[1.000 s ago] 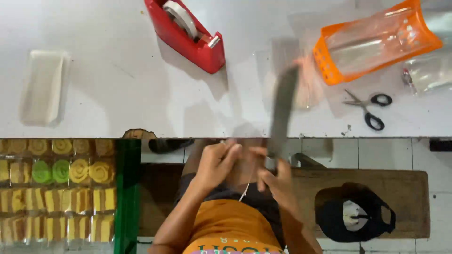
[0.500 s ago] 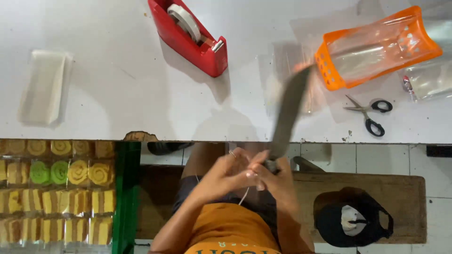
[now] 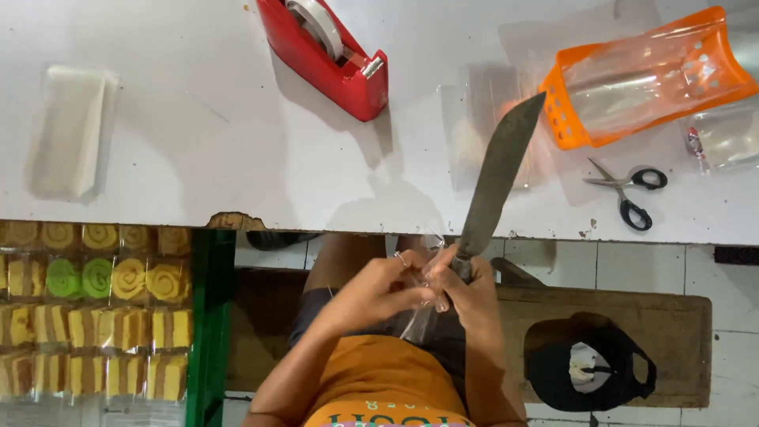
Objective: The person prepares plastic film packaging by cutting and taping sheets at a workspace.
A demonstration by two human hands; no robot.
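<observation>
A long dark knife [image 3: 500,170] is gripped at its handle by the right hand [image 3: 473,291], the fingers wrapped fully round it, so that the blade rises away from the body and its tip is kept over the white table [image 3: 198,103] rather than over the lap. A small clear plastic bag [image 3: 419,312] is pinched between the fingertips of the left hand [image 3: 378,286], which is closed on it and pressed against the right hand; the film appears to be shared by both hands, though this is hard to tell through the overlap. The bag is held below the table edge, close to the body, just in front of the orange shirt [image 3: 379,395].

Farther out, on the table, a red tape dispenser [image 3: 328,55] is set within reach ahead, an orange perforated basket [image 3: 644,75] with clear film in it is laid on its side to the right, and black-handled scissors [image 3: 628,190] are placed just beside it. A stack of clear bags [image 3: 71,130] is kept to the left. Packed roll-cake slices [image 3: 95,316] are lined up in rows low on the left, and a dark cap [image 3: 589,368] is left on the wooden bench [image 3: 688,332]
</observation>
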